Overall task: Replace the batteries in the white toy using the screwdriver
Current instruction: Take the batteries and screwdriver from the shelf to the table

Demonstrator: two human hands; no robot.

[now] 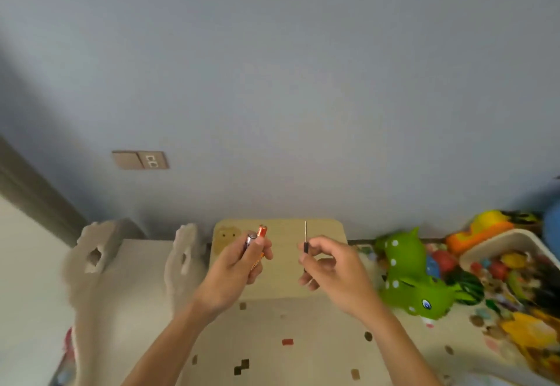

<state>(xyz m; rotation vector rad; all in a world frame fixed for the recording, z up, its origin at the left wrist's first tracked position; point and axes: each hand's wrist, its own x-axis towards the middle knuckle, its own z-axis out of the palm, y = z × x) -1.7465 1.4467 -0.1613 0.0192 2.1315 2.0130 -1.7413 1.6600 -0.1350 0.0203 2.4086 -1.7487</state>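
The left hand (239, 267) is gripping two batteries (262, 231), one orange and one dark, their ends poking up above the wooden tabletop's (321, 228) far left corner. The right hand (333, 264) is pinching the screwdriver (305, 234) upright over the far right part, shaft pointing up. A green dinosaur toy (406, 270) is lying just beyond the right edge, beside a white bin (497, 240) of colourful toys.
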